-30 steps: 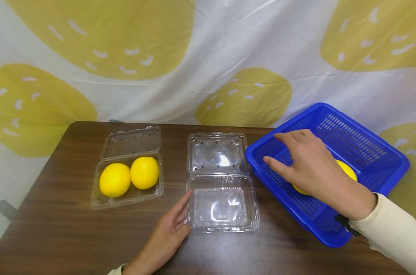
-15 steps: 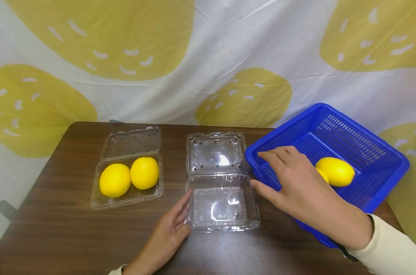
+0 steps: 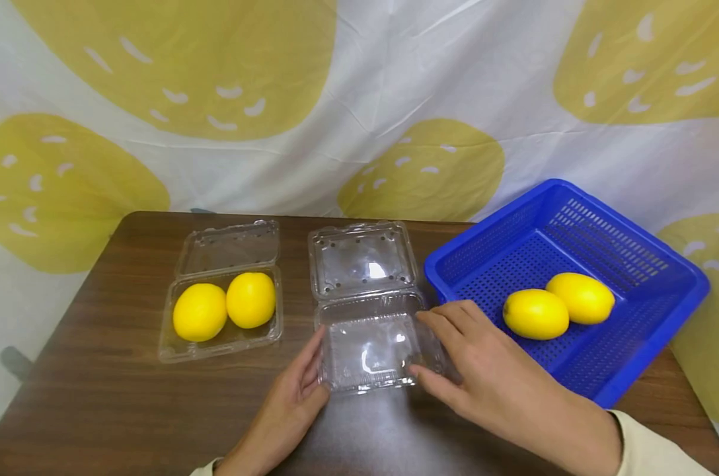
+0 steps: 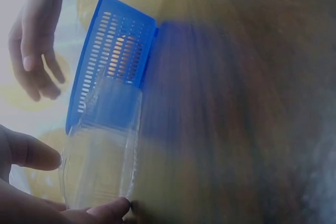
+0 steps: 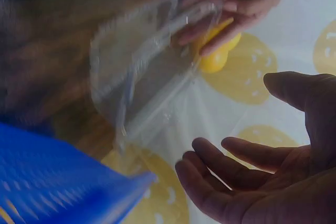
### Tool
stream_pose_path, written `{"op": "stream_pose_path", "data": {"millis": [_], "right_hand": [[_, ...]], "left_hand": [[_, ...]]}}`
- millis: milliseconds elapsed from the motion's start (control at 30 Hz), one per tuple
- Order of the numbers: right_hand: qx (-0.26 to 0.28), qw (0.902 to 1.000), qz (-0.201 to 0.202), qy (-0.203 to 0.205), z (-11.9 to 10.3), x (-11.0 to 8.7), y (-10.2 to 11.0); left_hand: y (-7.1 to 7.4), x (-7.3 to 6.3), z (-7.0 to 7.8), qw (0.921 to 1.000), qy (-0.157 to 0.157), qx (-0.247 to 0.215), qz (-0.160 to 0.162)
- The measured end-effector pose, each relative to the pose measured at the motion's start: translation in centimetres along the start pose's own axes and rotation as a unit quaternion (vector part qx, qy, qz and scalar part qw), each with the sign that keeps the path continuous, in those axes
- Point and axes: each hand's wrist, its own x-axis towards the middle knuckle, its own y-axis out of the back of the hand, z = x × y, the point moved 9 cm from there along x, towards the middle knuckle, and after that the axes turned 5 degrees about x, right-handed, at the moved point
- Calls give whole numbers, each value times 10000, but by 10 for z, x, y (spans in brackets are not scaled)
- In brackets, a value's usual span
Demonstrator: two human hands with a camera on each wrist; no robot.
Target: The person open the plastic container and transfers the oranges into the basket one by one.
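Observation:
An open clear plastic clamshell box [image 3: 371,344] lies mid-table, its lid [image 3: 362,261] folded back. My left hand [image 3: 285,403] rests along its left side, fingers and thumb extended against the edge. Over its right side is my right hand [image 3: 484,370], fingers spread and loosely bent, fingertips at the rim and holding nothing. In the right wrist view the right hand [image 5: 262,177] shows its palm and parted fingers. Two lemons [image 3: 536,314] lie in the blue basket [image 3: 496,281] at right. A second clamshell box [image 3: 228,350] at left holds two lemons [image 3: 199,312].
The brown wooden table [image 3: 98,390] ends at the back against a white cloth [image 3: 395,66] printed with large yellow fruit shapes. The basket's near left wall stands close beside the right hand.
My right hand has come out from over the basket, moving left to the middle clamshell box. That box has shifted slightly left and turned a little. The left hand has barely moved.

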Motion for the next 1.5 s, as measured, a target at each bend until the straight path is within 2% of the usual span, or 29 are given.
{"op": "stream_pose_path", "data": {"millis": [167, 400, 600, 1067, 1167, 1300, 1400, 1500], "right_hand": [[34, 9995, -281, -151, -2, -8, -19], [-150, 9988, -437, -174, 0, -16, -41], [-75, 9976, -614, -305, 3, -20, -56], [-17, 9964, -822, -219, 3, -28, -66], [-11, 9962, -838, -232, 4, -30, -67], [19, 9960, -845, -284, 5, -31, -66], [61, 9951, -920, -350, 7, -31, -67], [138, 9936, -1031, -441, 8, -31, -69]], "left_hand": [[2, 3, 1, 9999, -65, 63, 141], [0, 6, 2, 9993, -247, 66, 284], [-4, 12, 3, 9989, -179, 30, 443], [-15, 30, 13, 9966, -230, 162, 774], [-21, 33, 14, 9974, -169, 129, 684], [-35, 35, 15, 9997, -60, -75, 211], [-45, 35, 14, 9998, -12, -34, -193], [-50, 36, 14, 9989, -49, 114, -452]]}}
